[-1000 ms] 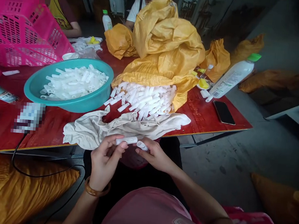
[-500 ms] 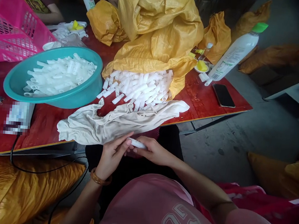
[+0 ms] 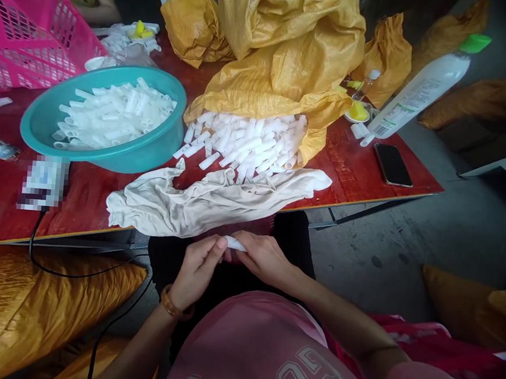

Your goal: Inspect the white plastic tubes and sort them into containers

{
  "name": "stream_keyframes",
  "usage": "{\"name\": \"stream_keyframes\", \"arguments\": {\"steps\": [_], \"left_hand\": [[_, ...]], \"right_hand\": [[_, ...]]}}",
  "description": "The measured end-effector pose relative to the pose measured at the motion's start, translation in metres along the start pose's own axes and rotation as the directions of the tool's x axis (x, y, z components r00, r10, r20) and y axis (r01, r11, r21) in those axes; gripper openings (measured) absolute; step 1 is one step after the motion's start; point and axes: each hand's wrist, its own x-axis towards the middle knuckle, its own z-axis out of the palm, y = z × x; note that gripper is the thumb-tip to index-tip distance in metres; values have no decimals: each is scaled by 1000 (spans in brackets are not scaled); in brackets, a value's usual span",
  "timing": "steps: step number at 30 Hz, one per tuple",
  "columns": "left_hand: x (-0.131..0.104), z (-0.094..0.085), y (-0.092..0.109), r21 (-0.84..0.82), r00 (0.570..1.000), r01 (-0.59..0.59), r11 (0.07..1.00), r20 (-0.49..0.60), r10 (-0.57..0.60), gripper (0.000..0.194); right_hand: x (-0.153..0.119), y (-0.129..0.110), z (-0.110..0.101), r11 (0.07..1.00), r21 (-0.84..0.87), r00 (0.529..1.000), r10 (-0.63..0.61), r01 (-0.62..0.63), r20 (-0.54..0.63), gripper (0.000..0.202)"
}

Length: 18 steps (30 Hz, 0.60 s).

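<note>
A short white plastic tube (image 3: pixel 235 244) is held between my two hands, over my lap just in front of the table edge. My left hand (image 3: pixel 201 265) grips its left end, thumb on top. Fingers of my right hand (image 3: pixel 264 258) wrap round the other end and hide it. Just beyond lies a crumpled cream cloth (image 3: pixel 208 203) along the table edge. Behind the cloth, a heap of similar white tubes (image 3: pixel 256 145) spills from a yellow woven sack (image 3: pixel 280 69). More tubes fill a teal basin (image 3: pixel 137 158) to the left.
On the red table (image 3: pixel 88 214) are a pink basket (image 3: pixel 33 26), a phone (image 3: pixel 393 165) and a white bottle with a green cap (image 3: pixel 418 94). A black cable (image 3: pixel 34 242) hangs off the left edge. Stuffed yellow sacks (image 3: pixel 37 307) lie on the floor. Another person's arm (image 3: pixel 101 11) shows behind the basket.
The view has shifted, so the table things appear further right and slightly higher. My left fingers have closed in more on the tube, and less of it shows.
</note>
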Motion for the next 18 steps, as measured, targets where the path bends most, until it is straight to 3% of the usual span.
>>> {"name": "stream_keyframes", "arguments": {"steps": [2, 5, 6, 7, 9, 11, 12, 15, 18], "left_hand": [[-4, 0, -11, -52, 995, 47, 998, 92, -42, 31], [-2, -10, -28, -26, 942, 160, 987, 303, -144, 22], [0, -17, -31, 9, 936, 173, 985, 309, -167, 24], [4, -26, -33, 54, 949, 164, 985, 262, -173, 27], [13, -47, -28, 161, 993, 102, 982, 50, -111, 32], [25, -72, -15, 278, 988, 18, 960, -150, 25, 32], [31, -85, -6, 332, 973, -20, 943, -209, 94, 31], [54, -127, 22, 479, 892, -97, 872, -347, 290, 28], [85, -177, 46, 644, 732, -66, 762, -488, 476, 27]], "right_hand": [[-3, 5, 6, 999, 51, 999, 5, -8, 50, 15], [-10, 21, 25, 997, 27, 987, 70, -75, 143, 15], [-11, 29, 32, 994, -8, 979, 110, -110, 169, 17], [-13, 37, 37, 988, -53, 970, 154, -147, 187, 20], [-12, 48, 38, 969, -161, 954, 221, -190, 204, 39], [-3, 49, 25, 969, -214, 954, 176, -124, 244, 61], [6, 44, 13, 979, -197, 957, 105, -52, 271, 62], [54, 19, -27, 976, -137, 969, -141, 170, 202, 35], [131, -2, -48, 866, -443, 964, -266, 233, -13, 30]]}}
